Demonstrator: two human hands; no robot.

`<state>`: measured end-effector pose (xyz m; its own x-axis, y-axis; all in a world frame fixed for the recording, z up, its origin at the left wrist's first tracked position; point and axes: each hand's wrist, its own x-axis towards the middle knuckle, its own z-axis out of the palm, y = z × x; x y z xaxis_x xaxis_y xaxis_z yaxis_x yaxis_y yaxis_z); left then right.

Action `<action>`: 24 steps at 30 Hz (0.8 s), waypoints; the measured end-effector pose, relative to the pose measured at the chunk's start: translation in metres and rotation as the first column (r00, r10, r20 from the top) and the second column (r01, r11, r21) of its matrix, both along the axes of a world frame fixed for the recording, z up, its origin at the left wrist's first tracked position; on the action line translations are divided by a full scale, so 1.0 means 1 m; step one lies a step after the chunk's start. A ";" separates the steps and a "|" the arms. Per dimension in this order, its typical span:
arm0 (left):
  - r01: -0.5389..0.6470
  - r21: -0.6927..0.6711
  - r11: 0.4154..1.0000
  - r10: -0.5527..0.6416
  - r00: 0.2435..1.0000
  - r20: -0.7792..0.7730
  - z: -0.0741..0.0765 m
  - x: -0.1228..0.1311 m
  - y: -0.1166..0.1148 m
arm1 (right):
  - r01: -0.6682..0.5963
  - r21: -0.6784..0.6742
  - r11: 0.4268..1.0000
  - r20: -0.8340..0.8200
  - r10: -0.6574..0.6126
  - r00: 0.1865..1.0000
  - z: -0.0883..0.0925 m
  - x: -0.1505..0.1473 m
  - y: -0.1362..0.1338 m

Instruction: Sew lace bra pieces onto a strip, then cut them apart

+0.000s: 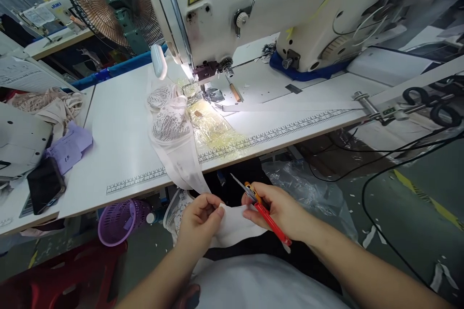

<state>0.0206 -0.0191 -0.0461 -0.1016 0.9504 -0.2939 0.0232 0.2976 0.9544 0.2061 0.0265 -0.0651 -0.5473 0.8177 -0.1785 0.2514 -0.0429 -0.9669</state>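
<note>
The left hand [201, 219] pinches the left end of white fabric [237, 228], held near, over the lap; the right hand [281, 205] grips red-handled scissors [268, 218] and pinches the fabric's right side; with the blades so close, a slip could nick the cloth; the lace bra [170, 123] overhangs the sewing table's [119, 130] near edge, so a tug might drag it off.

Bare forearms both reach in from the bottom part of the view. Left forearm [155, 277] slants up and right, and the left hand [199, 224] is doing a pinch with its fingers curled in. Right forearm [351, 251] comes in from the right side, right hand [281, 205] gripping, fingertips pointing left. Hands are near each other, not touching.
</note>
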 end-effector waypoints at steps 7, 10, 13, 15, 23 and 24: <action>-0.016 -0.049 0.999 0.019 0.998 0.057 -0.002 0.005 -0.001 | 0.019 -0.053 0.998 -0.010 -0.019 1.000 0.006 0.003 -0.008; -0.005 -0.020 1.000 0.006 0.997 0.081 -0.005 0.006 0.000 | 0.025 -0.059 0.998 0.018 -0.024 1.000 0.008 0.007 -0.010; 0.026 0.043 0.999 -0.030 0.995 0.098 -0.007 0.007 0.001 | 0.026 -0.022 0.999 0.069 -0.025 0.997 0.009 0.013 -0.013; 0.050 0.080 0.996 -0.058 0.993 0.099 -0.007 0.008 0.002 | 0.043 0.035 0.998 0.087 -0.046 0.995 0.008 0.017 -0.014; 0.113 0.147 0.983 -0.126 0.988 0.084 -0.014 0.013 0.005 | 0.087 0.227 0.970 0.119 -0.117 0.986 0.019 0.008 -0.013; 0.118 0.150 0.982 -0.132 0.987 0.089 -0.015 0.014 0.005 | 0.075 0.250 0.965 0.136 -0.112 0.984 0.020 0.005 -0.013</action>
